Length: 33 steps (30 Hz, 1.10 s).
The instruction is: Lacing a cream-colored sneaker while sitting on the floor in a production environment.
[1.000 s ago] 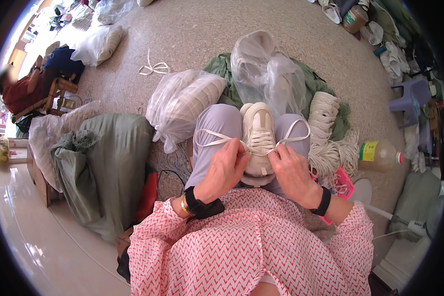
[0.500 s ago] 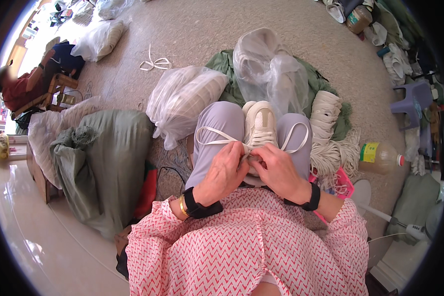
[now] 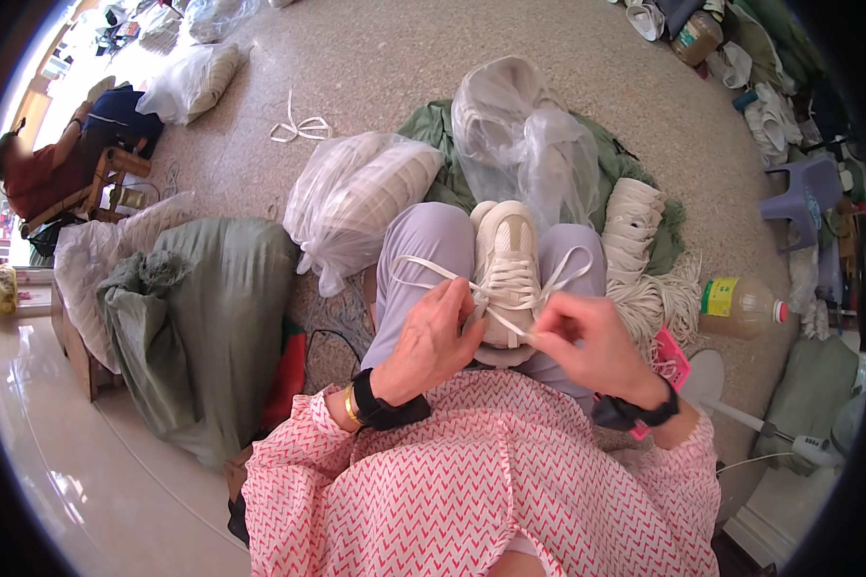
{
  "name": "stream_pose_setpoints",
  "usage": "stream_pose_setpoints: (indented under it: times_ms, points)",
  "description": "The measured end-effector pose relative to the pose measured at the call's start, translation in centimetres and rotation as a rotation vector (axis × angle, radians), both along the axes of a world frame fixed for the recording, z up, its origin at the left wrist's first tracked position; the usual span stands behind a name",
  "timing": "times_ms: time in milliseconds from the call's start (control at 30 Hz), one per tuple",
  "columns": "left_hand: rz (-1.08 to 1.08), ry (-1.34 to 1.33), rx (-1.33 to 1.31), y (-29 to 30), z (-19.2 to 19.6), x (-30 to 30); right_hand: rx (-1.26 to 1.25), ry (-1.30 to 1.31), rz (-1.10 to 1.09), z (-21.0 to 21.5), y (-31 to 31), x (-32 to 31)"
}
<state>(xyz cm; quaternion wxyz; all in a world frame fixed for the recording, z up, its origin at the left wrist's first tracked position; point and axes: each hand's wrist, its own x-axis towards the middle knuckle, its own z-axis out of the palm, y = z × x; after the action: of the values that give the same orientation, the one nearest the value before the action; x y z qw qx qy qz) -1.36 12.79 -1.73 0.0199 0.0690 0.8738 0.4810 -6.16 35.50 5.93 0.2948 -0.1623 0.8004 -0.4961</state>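
Our left hand [image 3: 428, 337] closes its fingers on a flat white lace [image 3: 506, 323]; our right hand [image 3: 592, 341] pinches a strand drawn across the cream mesh sneaker [image 3: 508, 240]. It sits between our lavender-trousered knees [image 3: 421, 233], probably wedged to free both hands. Beyond, a clear plastic bag [image 3: 361, 192] lies on the floor [image 3: 375, 67].

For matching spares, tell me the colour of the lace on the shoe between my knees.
The lace is creamy white, best seen in the head view.
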Motion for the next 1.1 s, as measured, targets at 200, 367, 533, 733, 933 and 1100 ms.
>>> stream_pose_setpoints:
  times_ms: [200, 367, 533, 733, 933, 1100]
  points:
    - [-0.203, 0.116, 0.321, 0.6, 2.6, -2.6, -0.238, -0.111, 0.028, 4.2, 0.7, -0.4]
    - [-0.454, -0.166, 0.436, 0.6, 3.3, -3.3, -0.395, -0.322, -0.005, 2.4, 0.1, -0.8]
    - [-0.335, -0.366, 0.643, -0.4, 1.0, -2.0, -0.623, -0.352, -0.135, 1.1, 1.0, -0.1]
    - [-0.165, -0.451, 0.553, -6.0, 0.9, -0.5, -0.233, -0.400, -0.263, -3.6, 9.4, 1.3]
    - [0.043, -0.647, 0.568, -13.3, 2.8, 1.6, -0.160, -0.470, -0.544, -6.8, 20.4, 3.7]
    - [-0.082, -0.379, 0.118, -11.1, 1.8, 0.5, 0.144, -0.202, -0.495, -6.3, 16.5, 3.9]
